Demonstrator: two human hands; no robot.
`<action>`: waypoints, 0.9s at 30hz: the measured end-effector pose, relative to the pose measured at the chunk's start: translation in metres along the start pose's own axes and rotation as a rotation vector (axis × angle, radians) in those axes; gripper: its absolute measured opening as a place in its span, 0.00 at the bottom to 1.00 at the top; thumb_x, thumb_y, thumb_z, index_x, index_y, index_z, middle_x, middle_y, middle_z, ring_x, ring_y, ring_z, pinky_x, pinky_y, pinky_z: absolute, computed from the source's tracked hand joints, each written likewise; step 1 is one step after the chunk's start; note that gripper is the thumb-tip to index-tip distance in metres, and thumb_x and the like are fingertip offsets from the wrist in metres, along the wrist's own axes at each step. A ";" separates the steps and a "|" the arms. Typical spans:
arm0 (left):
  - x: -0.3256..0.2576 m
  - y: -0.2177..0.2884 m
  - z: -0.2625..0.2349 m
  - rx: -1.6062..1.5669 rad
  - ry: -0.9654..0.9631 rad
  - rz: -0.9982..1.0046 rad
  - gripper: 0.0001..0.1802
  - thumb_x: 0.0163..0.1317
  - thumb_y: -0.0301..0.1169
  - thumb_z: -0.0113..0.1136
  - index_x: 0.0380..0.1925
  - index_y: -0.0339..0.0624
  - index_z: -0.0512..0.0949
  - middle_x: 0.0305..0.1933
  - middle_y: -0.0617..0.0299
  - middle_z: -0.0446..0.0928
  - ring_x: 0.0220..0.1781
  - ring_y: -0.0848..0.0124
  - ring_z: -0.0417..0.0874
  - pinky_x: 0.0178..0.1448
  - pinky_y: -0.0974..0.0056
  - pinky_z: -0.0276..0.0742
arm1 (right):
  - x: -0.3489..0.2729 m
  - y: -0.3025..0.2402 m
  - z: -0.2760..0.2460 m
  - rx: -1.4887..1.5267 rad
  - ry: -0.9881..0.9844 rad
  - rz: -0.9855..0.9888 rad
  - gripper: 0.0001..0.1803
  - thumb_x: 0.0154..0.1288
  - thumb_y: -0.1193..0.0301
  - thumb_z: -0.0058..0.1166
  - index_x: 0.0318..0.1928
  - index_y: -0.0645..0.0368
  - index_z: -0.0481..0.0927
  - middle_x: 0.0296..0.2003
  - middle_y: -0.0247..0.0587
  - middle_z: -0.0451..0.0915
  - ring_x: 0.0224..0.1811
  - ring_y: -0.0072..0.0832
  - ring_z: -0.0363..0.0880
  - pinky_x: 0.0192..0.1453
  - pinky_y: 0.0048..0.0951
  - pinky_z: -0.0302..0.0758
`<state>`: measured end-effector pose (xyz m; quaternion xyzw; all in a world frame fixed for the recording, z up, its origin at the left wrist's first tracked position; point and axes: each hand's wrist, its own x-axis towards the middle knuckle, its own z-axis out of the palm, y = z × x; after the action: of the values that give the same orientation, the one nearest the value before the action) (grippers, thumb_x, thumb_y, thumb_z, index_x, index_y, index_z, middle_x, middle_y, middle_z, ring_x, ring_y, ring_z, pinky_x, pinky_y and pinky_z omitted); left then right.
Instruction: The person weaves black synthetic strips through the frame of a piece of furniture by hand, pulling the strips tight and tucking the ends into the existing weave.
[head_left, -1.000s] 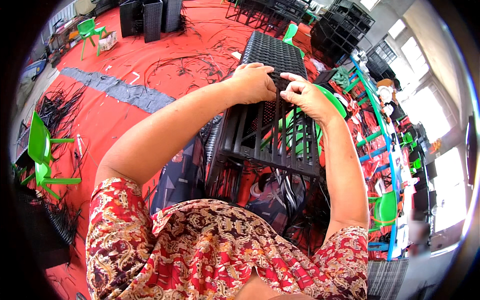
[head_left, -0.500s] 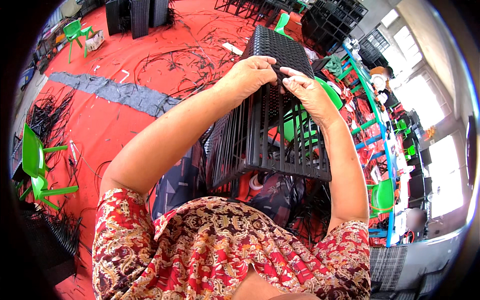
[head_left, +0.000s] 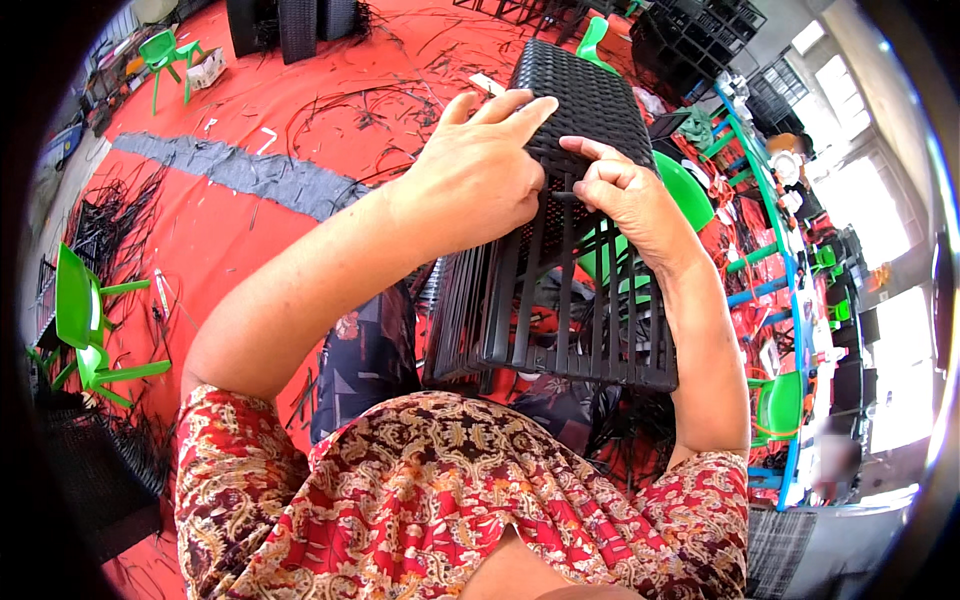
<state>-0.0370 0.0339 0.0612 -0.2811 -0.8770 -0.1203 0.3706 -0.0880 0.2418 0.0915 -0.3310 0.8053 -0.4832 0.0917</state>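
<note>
A black woven rattan basket stands tilted on my lap, its far part tightly woven and its near part bare upright ribs. My left hand lies on its upper face, fingers spread across the weave edge. Beside it, my right hand pinches a thin black strand at the weave line between the ribs. Both forearms come in from below over my red patterned dress.
The red floor mat is littered with black strips and has a grey band across it. Small green plastic chairs stand at left and right. Black frames and stacked baskets stand at the far edge.
The basket has come closer and tipped up toward me. Both hands stayed on its weave edge, my left fingers spreading out over the top.
</note>
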 end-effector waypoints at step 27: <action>-0.015 -0.008 0.021 -1.156 0.314 -0.389 0.04 0.56 0.25 0.58 0.29 0.39 0.81 0.63 0.52 0.65 0.65 0.62 0.65 0.65 0.61 0.61 | 0.001 -0.031 0.004 -0.503 0.095 -0.102 0.11 0.57 0.65 0.62 0.35 0.59 0.79 0.57 0.46 0.71 0.60 0.33 0.69 0.61 0.32 0.65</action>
<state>-0.0456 0.0301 0.0362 -0.2504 -0.6405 -0.6799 0.2543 -0.0729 0.2286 0.1161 -0.3605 0.8859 -0.2867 -0.0559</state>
